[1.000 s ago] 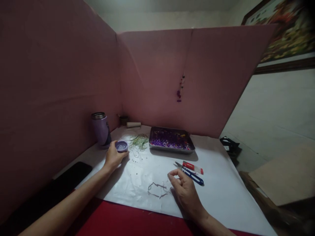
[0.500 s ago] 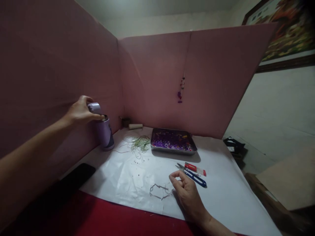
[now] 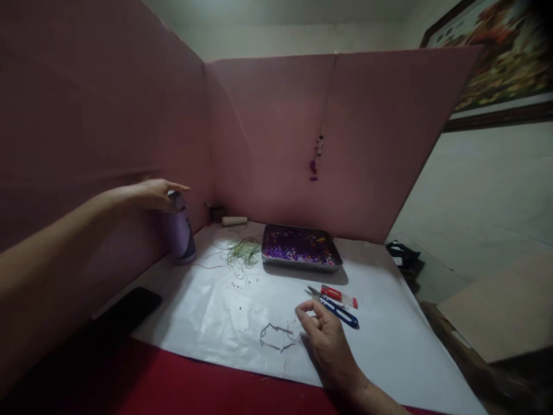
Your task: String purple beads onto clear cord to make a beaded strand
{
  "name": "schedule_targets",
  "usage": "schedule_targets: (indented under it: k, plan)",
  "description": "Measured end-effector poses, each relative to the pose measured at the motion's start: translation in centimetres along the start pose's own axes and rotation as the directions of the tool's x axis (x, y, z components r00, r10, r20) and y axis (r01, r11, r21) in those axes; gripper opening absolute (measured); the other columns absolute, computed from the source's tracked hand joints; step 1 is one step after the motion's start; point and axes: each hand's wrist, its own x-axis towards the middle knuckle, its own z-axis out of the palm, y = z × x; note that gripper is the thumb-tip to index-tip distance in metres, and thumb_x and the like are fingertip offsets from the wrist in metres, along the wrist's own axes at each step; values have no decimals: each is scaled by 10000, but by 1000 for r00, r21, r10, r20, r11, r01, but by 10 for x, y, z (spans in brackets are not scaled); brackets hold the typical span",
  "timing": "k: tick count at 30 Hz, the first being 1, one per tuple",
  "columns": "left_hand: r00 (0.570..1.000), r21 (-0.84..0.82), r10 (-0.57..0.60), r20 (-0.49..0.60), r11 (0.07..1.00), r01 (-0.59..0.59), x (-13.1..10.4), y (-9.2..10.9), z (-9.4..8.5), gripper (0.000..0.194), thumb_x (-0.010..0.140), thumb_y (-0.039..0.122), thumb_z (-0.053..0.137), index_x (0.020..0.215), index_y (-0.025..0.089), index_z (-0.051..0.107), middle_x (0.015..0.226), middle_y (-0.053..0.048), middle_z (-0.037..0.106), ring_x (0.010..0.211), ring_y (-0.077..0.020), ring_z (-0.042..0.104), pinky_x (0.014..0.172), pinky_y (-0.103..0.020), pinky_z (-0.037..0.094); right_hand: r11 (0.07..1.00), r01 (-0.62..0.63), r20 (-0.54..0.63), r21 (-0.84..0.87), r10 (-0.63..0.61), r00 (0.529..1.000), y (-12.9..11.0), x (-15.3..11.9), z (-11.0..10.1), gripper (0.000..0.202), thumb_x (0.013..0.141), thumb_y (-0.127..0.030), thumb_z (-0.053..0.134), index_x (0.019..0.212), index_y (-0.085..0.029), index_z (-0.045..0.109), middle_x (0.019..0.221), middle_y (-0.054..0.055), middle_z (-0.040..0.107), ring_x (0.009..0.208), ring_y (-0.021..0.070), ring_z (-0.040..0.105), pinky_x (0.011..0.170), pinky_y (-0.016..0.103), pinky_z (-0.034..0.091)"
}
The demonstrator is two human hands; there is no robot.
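Reaching out across the left of a desk, a person's left hand rests on the cap of an upright purple flask, the cap sitting at the flask's mouth. One finger sticks out to the right past the cap; the other fingers are mostly hidden, so I cannot tell whether they grip it. The flask stands near the pink wall on the left, at the edge of a white sheet.

The right hand is at the front of the sheet, thumb and forefinger pinched together. A faint strand shows by the fingertips, too thin to tell if it is held. Just left of this hand lies a rough loop of thin grey-purple cord. Behind the hand are blue snips, with a red packet beside them.

Farther back, a metal tray holds mostly purple beads. Tangled green thread lies between tray and flask, with a few loose beads in front of it. A beaded string hangs against the back panel.
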Motion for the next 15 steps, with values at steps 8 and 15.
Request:
schedule_targets:
  k: [8, 15]
  plan:
    - [921, -287, 246, 304, 945, -158, -143, 43, 85, 250, 672, 126, 586, 914, 115, 652, 895, -84, 665, 746, -169, 576, 685, -304, 465, 962, -77, 14, 263, 76, 997, -3, 1, 1, 288, 781, -459, 588, 786, -211, 442, 408, -139, 230, 315, 31, 143, 322, 168, 105]
    - [561, -422, 43, 827, 706, 568, -236, 72, 162, 263, 598, 82, 487, 853, 133, 529, 767, -41, 605, 444, -95, 532, 347, -201, 301, 984, 22, -43, 179, -15, 999, -1, -2, -2, 268, 812, -436, 572, 821, -182, 487, 411, -111, 368, 334, 34, 256, 346, 159, 183]
